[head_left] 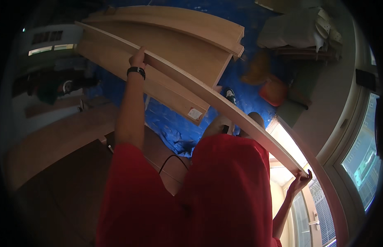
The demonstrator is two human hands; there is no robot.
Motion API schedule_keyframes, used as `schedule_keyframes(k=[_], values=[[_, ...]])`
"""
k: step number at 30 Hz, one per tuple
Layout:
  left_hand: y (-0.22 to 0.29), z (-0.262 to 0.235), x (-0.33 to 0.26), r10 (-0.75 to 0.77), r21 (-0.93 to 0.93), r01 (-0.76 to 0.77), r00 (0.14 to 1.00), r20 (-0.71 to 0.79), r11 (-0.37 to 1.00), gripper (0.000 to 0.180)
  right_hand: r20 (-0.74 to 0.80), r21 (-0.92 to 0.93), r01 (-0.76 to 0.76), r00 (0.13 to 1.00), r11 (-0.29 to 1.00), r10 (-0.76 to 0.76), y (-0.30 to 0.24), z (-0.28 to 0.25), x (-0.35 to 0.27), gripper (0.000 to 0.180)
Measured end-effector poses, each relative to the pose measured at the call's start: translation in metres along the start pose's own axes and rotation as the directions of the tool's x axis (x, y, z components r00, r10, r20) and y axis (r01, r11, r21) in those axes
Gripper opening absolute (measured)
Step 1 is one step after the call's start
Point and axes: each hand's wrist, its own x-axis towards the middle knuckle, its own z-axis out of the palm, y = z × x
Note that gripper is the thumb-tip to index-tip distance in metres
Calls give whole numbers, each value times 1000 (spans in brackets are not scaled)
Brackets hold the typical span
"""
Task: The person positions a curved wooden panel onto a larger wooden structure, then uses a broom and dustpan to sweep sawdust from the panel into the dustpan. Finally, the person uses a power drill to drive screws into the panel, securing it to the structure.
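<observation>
A long, narrow wooden plank (236,114) runs slantwise in front of me, from the far left to the near right. My left hand (138,57), with a black watch on its wrist, is closed around the plank's edge toward the far end. At the near right end, my right hand (299,183) grips the plank with its fingers curled about the corner. Beyond and partly behind the plank lies a wide wooden panel assembly (191,49) with raised side boards. One of its boards bears a white label (194,113).
Blue sheeting (171,123) covers the floor under the wooden panels. At the far right stands a stack draped in grey cloth (288,31), near an orange-red object (273,92). A window (364,152) lies to the right. Brown boxy furniture (64,177) fills the lower left.
</observation>
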Motion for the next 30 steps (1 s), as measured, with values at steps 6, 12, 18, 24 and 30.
schedule_keyframes(k=[6, 12, 18, 24, 30], values=[[33, 50, 102, -57, 126, 65, 996, -68, 990, 59, 12, -87, -63, 998, 994, 65, -100, 57, 54, 69], [56, 100, 203, -75, 168, 87, 994, -77, 982, 57, 111, -53, -110, 987, 993, 115, -160, 125, 133, 58], [67, 153, 256, -52, 299, 74, 996, -79, 952, 59, 250, -82, -134, 956, 988, 151, -180, 195, 195, 57], [36, 154, 339, -22, 410, 96, 983, -182, 907, 68, 331, -199, -119, 926, 973, 181, -193, 244, 230, 65], [26, 173, 377, 56, 569, 90, 971, -234, 818, 63, 346, -270, -168, 902, 948, 258, -202, 283, 234, 56]])
